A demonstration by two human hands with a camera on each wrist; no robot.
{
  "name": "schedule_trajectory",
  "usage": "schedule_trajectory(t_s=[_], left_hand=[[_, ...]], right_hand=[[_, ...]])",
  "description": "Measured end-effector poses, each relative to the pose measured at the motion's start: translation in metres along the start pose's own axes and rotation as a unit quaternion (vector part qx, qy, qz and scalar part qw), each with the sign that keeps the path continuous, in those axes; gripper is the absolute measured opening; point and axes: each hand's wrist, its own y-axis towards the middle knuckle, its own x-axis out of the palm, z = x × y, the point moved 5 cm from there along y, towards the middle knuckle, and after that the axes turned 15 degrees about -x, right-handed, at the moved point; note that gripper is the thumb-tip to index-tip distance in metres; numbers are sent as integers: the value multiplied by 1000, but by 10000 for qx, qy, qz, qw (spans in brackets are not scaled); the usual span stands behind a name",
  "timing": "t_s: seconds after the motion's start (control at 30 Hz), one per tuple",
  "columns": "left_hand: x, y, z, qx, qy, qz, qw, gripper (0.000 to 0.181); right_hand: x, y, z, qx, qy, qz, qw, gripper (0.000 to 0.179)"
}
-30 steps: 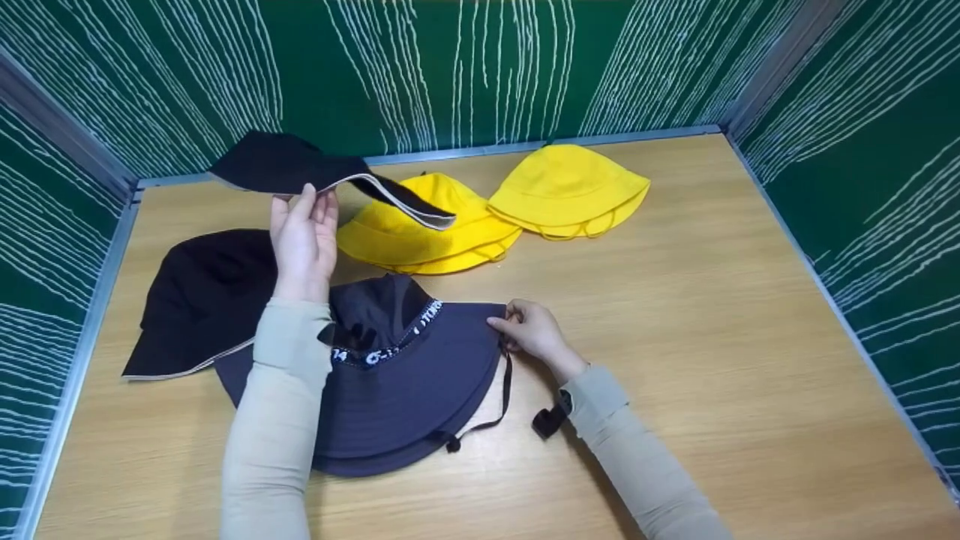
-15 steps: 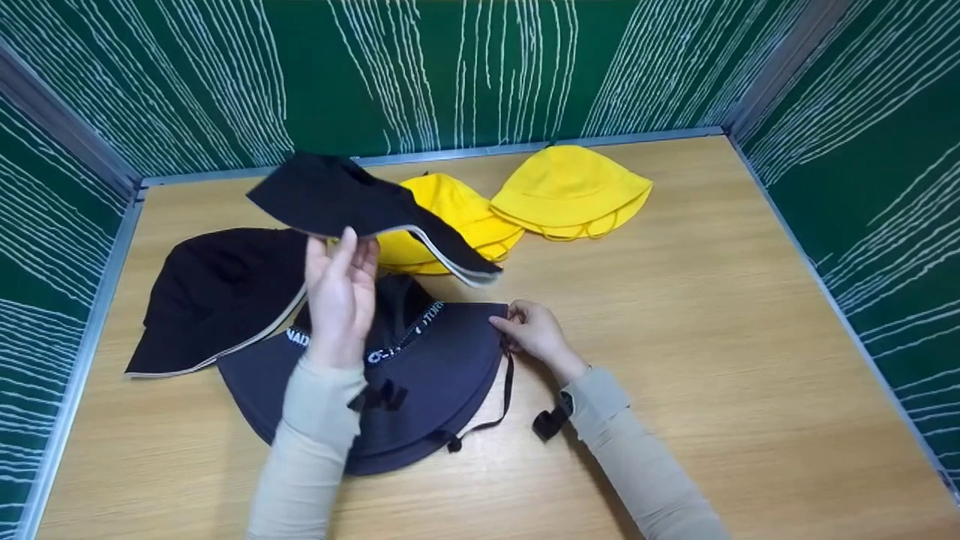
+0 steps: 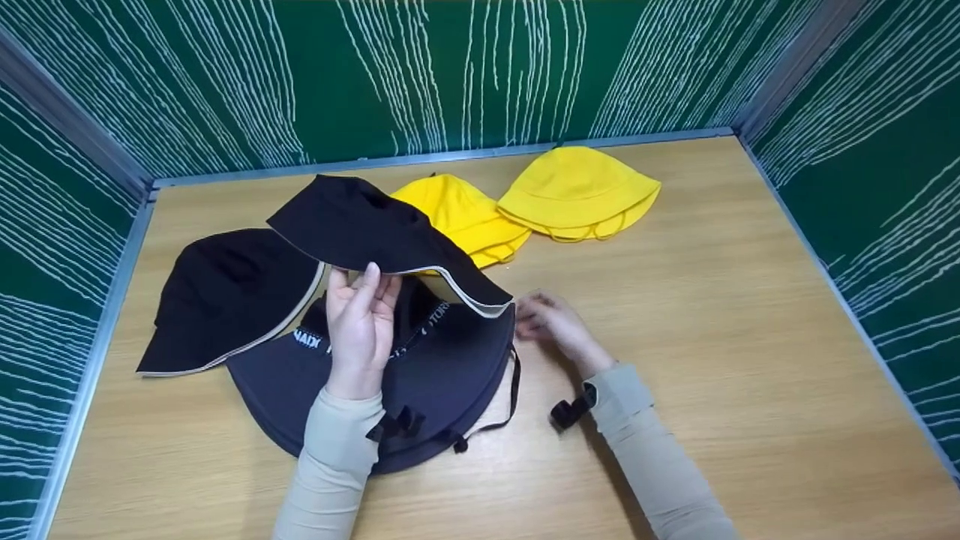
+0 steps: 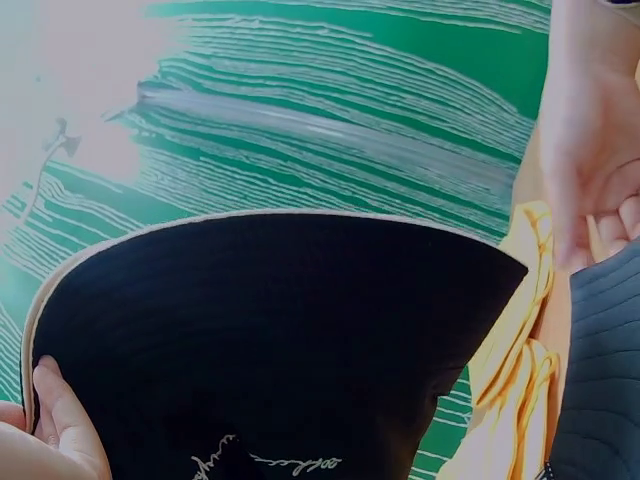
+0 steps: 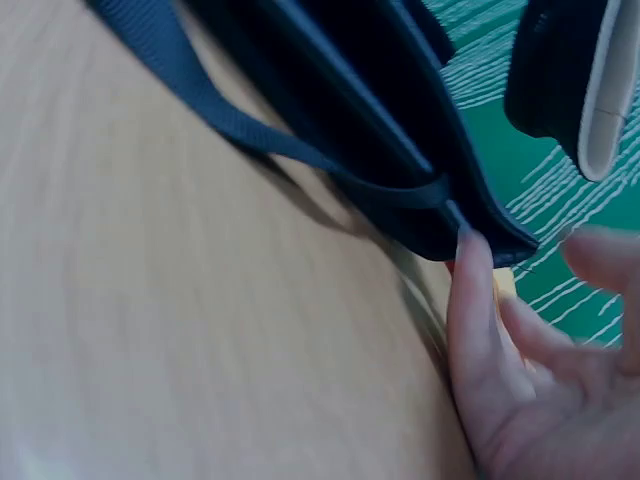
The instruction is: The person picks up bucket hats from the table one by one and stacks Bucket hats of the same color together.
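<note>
One grip, the left hand [image 3: 362,334], is clamped on the rim of a black fabric bucket hat with beige edging [image 3: 375,229], thumb on the near side and fingers tucked under. That hat is up in the air, tilted down toward the right, and the left wrist view catches some pale script lettering [image 4: 310,462] on it. The other grip, the right hand [image 3: 559,330], has its thumb and fingers apart and comes out blurry. It's right at the corner of a charcoal wide-brimmed fabric hat [image 3: 450,375], but honestly I can't tell if a fingertip is touching it. From the right wrist you do see a gap between that corner and the black hat above. The charcoal one lies on the wooden worktop [image 3: 750,337] and has white lettering round its crown plus a thin black chin strap [image 3: 515,386] looping off the right side. Over to the left, a second black bucket hat [image 3: 229,296] overlaps its brim. Further back sit two yellow fabric bucket hats: the left one [image 3: 446,206] partly hidden behind the held hat, the right one [image 3: 581,187] just beside it. Green walls with white streaks [image 3: 637,67] surround everything.
</note>
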Motion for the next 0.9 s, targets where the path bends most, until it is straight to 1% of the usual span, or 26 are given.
schedule_trajectory(t_s=[0.1, 0.13, 0.17, 0.23, 0.37, 0.47, 0.57, 0.63, 0.7, 0.8, 0.9], left_hand=[[2, -5, -3, 5, 37, -64, 10000, 21], [3, -6, -4, -5, 64, -90, 9999, 22], [4, -8, -5, -18, 86, -113, 9999, 22], [7, -11, -6, -42, 144, -158, 9998, 21], [12, -14, -9, -82, 221, -260, 9994, 21], [12, -14, -10, -92, 306, -309, 9990, 23], [10, -15, -10, -121, 366, -304, 9988, 21], [9, -15, -11, -158, 436, -272, 9986, 19], [7, -16, -12, -212, 525, -248, 9981, 18], [3, -18, -14, -277, 755, -237, 9965, 19], [1, -20, -15, -303, 1003, -302, 9940, 20]], right_hand=[[-7, 0, -10, -280, 617, 604, 9959, 16], [-7, 0, -15, -353, 782, 704, 9938, 17], [-7, -1, -19, -402, 924, 694, 9925, 18], [-4, -2, -26, -434, 1158, 450, 9913, 27], [5, -6, -36, -309, 1535, -340, 9871, 43], [11, -9, -41, -198, 1783, -687, 9814, 45], [13, -11, -43, -150, 2009, -812, 9761, 35], [14, -11, -43, -158, 2071, -850, 9745, 28], [15, -11, -42, -177, 2046, -889, 9746, 25], [15, -10, -40, -214, 1909, -889, 9773, 27], [14, -10, -39, -308, 1811, -697, 9805, 29]])
